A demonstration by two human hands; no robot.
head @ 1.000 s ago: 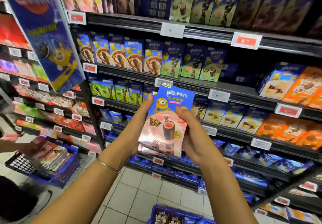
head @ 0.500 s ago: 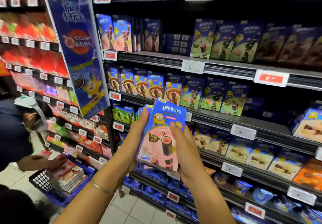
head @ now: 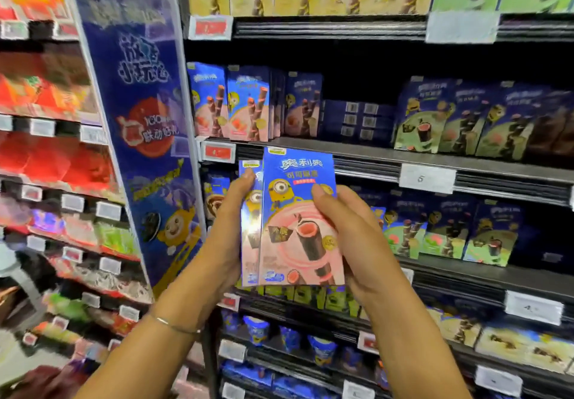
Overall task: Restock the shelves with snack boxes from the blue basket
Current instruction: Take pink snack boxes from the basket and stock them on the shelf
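Nearest, the left hand (head: 230, 230), a thin metal bangle on its wrist, and the right hand (head: 360, 243) hold two flat blue-and-pink cardboard snack boxes (head: 298, 212) upright between them, one box tucked behind the other. Each hand's grip is pinching the pair, thumb on the printed front and fingers hidden behind. Compared with a second ago, the pair has risen from the level of the lower rows until its top edge sits just below the lip of the grey metal shelf (head: 366, 153). The view has tilted up with it, so the blue basket that showed at the floor is now out of sight and its contents cannot be told. That reads as the carry being nearly over, with the setting-down likely next. On that shelf a row of matching pink-fronted boxes (head: 230, 103) stands upright at the left end. Beside it, dark blue boxes lying flat (head: 354, 119) form a low stack with dark space above, and green-fronted boxes (head: 435, 125) stand further right. To the left hangs a tall blue promotional banner (head: 139, 119), and beyond it blurred red packets (head: 52, 156) fill the neighbouring shelves.
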